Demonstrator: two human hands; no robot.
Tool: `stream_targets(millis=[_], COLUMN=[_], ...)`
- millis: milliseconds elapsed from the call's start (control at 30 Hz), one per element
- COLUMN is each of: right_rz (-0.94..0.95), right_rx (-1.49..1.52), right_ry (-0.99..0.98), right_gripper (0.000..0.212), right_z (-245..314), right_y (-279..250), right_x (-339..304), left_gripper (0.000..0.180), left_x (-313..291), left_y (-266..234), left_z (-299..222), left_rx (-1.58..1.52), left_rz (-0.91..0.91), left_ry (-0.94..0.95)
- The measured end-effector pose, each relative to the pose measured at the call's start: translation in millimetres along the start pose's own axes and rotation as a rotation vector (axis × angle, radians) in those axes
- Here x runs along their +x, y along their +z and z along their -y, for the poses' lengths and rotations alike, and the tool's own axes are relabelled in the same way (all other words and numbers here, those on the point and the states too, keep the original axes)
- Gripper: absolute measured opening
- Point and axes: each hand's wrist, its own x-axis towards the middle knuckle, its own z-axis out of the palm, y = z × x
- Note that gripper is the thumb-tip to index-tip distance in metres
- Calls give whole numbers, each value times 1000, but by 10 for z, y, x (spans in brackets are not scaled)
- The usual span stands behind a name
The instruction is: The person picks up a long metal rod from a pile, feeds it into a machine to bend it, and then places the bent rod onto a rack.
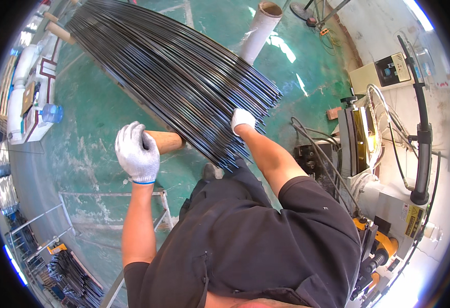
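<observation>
A wide bundle of long dark metal rods [173, 77] stretches from the far left toward me, its near ends uneven. My right hand [242, 120], in a white knitted glove, is closed at the rods near their right-hand ends; its fingertips are hidden among them. My left hand [137, 153], gloved in white with a blue cuff edge, is raised left of the bundle. Its fingers are loosely curved, with a gap at the thumb and nothing visible in them. Just behind that hand, a tan cylinder [166, 141] sticks out from under the rods.
A large pale tube [261, 33] stands beyond the bundle. To my right are a machine with hoses [355, 133] and a control box [384, 72] by the wall. A metal frame [166, 208] is at lower left, near more dark rods [73, 277]. The floor [86, 143] is green.
</observation>
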Motion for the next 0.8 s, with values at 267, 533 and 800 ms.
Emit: stream_targets(millis=[267, 533, 800], right_rz=[137, 320, 337], right_rx=[117, 328, 145], right_ry=[-56, -41, 175], right_gripper=[29, 74, 69], right_z=[57, 393, -282], right_y=[51, -864, -1033], right_x=[-21, -558, -2238], left_gripper=[18, 17, 21], left_x=[-45, -23, -858], left_y=[30, -53, 461], left_z=[60, 25, -831], left_rx=[-3, -2, -848], left_rz=[-28, -32, 295], left_ry=[10, 37, -15])
